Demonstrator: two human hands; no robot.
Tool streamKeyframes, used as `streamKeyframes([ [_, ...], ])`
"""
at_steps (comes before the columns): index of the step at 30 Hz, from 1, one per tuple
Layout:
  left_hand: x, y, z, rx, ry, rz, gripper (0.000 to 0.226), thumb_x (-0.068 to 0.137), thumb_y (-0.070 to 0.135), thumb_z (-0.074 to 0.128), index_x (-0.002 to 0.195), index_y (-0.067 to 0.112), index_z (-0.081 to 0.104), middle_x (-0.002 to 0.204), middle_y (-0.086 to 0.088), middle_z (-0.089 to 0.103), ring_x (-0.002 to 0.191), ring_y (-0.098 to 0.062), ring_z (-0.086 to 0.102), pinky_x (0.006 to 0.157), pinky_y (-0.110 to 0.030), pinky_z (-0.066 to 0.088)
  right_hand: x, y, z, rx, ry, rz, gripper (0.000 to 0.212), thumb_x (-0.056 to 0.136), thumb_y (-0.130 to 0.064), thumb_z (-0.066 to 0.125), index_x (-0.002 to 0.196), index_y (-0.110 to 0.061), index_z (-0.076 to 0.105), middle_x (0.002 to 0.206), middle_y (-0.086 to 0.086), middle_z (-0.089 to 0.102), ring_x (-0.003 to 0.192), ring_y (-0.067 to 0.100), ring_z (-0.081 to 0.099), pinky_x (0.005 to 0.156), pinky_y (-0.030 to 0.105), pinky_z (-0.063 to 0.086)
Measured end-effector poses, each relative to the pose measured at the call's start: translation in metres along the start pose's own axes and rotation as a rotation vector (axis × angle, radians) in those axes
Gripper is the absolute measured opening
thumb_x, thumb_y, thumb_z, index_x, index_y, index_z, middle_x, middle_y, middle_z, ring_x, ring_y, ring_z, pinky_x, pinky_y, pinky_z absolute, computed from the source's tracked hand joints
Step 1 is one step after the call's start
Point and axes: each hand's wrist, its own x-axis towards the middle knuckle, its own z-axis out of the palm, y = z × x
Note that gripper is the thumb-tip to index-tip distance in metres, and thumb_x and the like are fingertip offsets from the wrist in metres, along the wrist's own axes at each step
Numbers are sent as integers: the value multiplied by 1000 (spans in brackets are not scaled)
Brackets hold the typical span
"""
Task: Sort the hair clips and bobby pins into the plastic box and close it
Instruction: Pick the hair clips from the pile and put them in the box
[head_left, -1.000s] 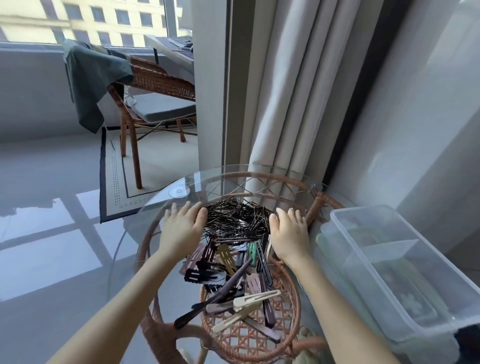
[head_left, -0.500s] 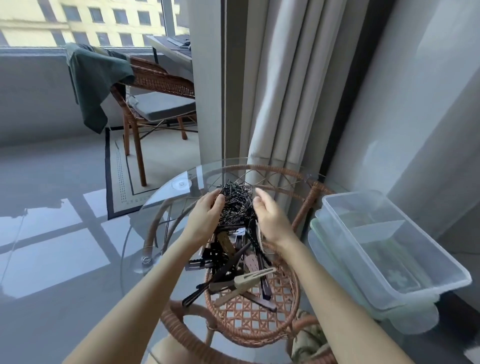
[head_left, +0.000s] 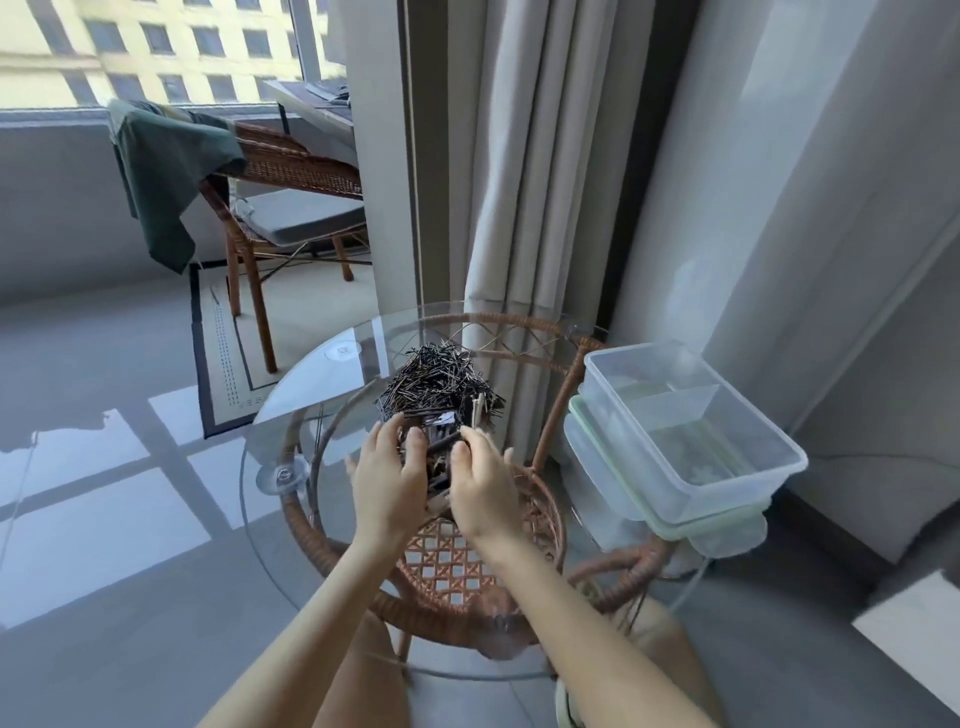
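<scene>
Head view: nearest, the left hand (head_left: 387, 480) and right hand (head_left: 480, 486) cup inward on the round glass-topped rattan table (head_left: 280, 415), pressing assorted hair clips (head_left: 441, 457) together, likely to gather them. One heap of black bobby pins (head_left: 436, 382) lies beyond. One clear, empty plastic box (head_left: 685, 431) waits rightward on its lid.

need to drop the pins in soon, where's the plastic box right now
In the head view the plastic box sits open at the right edge of the glass table, right of the bobby pins and both hands, stacked on its green-rimmed lid.
</scene>
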Motion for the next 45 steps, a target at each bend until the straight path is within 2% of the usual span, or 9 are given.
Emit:
streamKeyframes([
  [3, -2, 7, 1, -54, 57, -23, 44, 94, 34, 39, 131, 10, 47, 137, -11, 50, 130, -26, 40, 113, -53, 23, -11, -6, -34, -14, 76, -109, 40, 99, -21, 37, 135, -8, 45, 147, 6, 42, 140, 15, 30, 120, 40, 16],
  [8, -10, 8, -6, 153, -46, 212, 61, 82, 55, 34, 126, 17, 53, 133, -4, 54, 128, -23, 45, 105, -50, 37, -17, 22, -132, -691, 584, -229, 33, 78, -16, 66, 108, -2, 64, 106, 16, 69, 97, 35, 64, 91, 46, 46],
  [15, -37, 10, -16, 423, -241, 428, 79, 69, 75, 21, 134, 34, 41, 150, 3, 32, 143, -20, 21, 118, -41, 14, -25, 48, -163, -755, 248, -115, 23, 96, -20, 41, 81, -9, 56, 83, 14, 70, 69, 29, 55, 58, 28, 31],
  [20, -45, 6, -24, 531, -196, 448, 72, 69, 71, 37, 125, 28, 54, 138, -4, 50, 128, -25, 45, 105, -42, 37, -25, 26, -136, -634, 260, -173, 23, 93, -15, 51, 108, -2, 62, 90, 15, 71, 83, 33, 65, 68, 33, 47],
  [24, -47, 3, -31, 575, -69, 463, 57, 63, 56, 69, 108, 21, 66, 108, -6, 65, 99, -27, 60, 81, -39, 52, -29, 9, -108, -784, 397, -388, 19, 75, -17, 73, 91, -6, 69, 87, 8, 70, 81, 27, 64, 74, 37, 51],
  [28, -51, 3, -40, 552, -159, 357, 65, 70, 55, 67, 128, 30, 50, 119, -1, 51, 112, -20, 46, 91, -31, 44, -31, 5, -71, -723, -175, -425, 60, 83, -38, 64, 136, -23, 42, 133, 5, 44, 119, 24, 44, 100, 36, 42],
  [32, -46, 2, -47, 562, -311, 262, 71, 74, 57, 62, 136, 35, 37, 120, 0, 46, 109, -17, 45, 89, -27, 44, -9, 7, -47, -855, -405, -381, 64, 87, -43, 58, 142, -28, 29, 132, 12, 36, 119, 30, 42, 95, 43, 44],
  [38, -41, -1, -52, 543, -280, 253, 68, 75, 41, 70, 135, 31, 40, 122, -2, 45, 111, -19, 45, 94, -27, 43, -1, 8, -40, -949, -429, -666, 42, 86, 10, 42, 126, -3, 42, 121, 19, 45, 102, 35, 54, 74, 40, 50],
  [45, -41, 2, -51, 523, -262, 316, 31, 85, 31, 61, 114, 19, 66, 104, -2, 59, 99, -20, 54, 85, -29, 47, -2, 24, -52, -1036, -262, -994, 35, 82, 9, 37, 106, -1, 61, 95, 12, 67, 73, 23, 62, 62, 32, 57],
])
